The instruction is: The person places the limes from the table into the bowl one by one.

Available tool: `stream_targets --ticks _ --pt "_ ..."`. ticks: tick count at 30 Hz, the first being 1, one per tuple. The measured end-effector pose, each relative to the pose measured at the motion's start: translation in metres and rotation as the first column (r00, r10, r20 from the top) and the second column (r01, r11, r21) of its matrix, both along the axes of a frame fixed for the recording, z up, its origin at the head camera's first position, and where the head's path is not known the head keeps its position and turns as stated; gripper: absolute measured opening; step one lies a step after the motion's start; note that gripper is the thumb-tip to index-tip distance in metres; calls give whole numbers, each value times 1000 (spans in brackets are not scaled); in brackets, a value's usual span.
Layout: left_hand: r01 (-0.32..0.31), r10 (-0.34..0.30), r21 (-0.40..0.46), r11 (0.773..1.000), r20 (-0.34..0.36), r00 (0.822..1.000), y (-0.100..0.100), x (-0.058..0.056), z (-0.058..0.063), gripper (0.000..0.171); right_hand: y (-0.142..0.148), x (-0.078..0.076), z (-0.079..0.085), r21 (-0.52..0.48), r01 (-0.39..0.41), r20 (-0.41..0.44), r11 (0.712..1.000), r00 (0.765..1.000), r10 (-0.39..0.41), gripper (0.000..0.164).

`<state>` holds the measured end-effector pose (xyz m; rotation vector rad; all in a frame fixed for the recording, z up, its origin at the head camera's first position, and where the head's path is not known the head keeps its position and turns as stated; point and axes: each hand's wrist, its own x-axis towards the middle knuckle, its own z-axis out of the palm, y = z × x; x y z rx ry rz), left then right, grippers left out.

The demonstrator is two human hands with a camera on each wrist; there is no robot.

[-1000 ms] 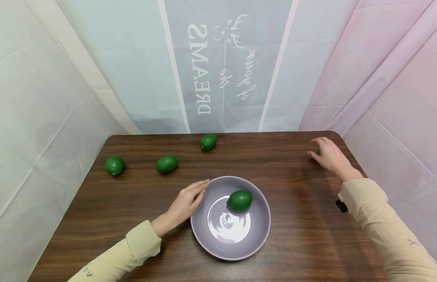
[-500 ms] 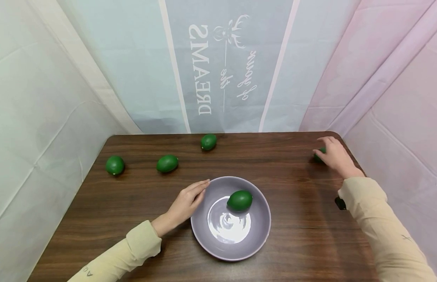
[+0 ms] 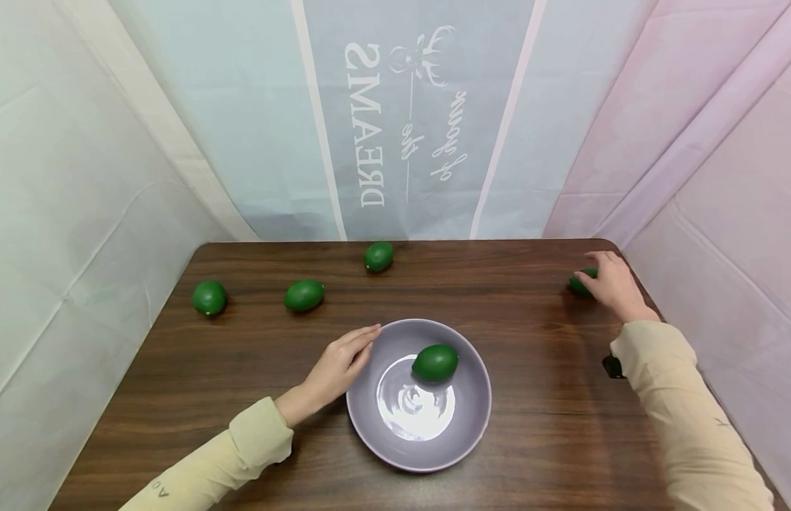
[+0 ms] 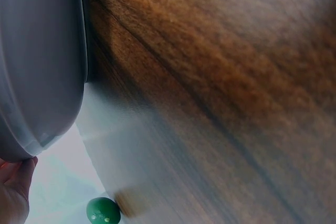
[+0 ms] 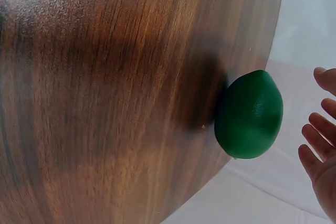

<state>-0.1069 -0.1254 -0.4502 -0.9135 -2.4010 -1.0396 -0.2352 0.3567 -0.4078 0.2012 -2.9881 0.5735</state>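
Observation:
In the head view, my left hand (image 3: pixel 338 365) rests on the left rim of a round lilac bowl (image 3: pixel 419 461), its fingers extended together. The left wrist view shows the bowl's outer wall (image 4: pixel 44 51) with fingertips (image 4: pixel 29 169) right at the rim. One green lime (image 3: pixel 435 363) lies inside the bowl. At the far right of the table, my right hand (image 3: pixel 615 284) hovers by another lime (image 3: pixel 580 282), partly covered by the thumb. In the right wrist view, a gap shows between this lime (image 5: pixel 249 114) and the spread fingers (image 5: pixel 317 140).
More limes lie toward the back of the brown wooden table (image 3: pixel 529 426): one at the far left (image 3: pixel 209 297), a lime left of centre (image 3: pixel 304 295) and a lime near the back edge (image 3: pixel 379 256). Fabric walls (image 3: pixel 446 142) enclose the back and sides.
My right hand has shifted slightly to the right, so more of the lime beside it shows. The left hand and the bowl have stayed in place.

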Motion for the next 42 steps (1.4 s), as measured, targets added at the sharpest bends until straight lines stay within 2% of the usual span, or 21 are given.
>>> stream_targets --ticks 14,25,42 --pt "7 -7 0 1000 0 1000 -1 0 0 29 9 -4 -18 -31 47 -25 998 999 -48 48" --pt "9 -8 15 1000 -12 1000 0 -1 1 29 12 -5 -24 -31 69 -48 997 996 -71 48" --pt "3 -3 1 1000 -14 1000 -1 -1 1 28 14 -9 -36 4 111 -15 994 994 -111 58"
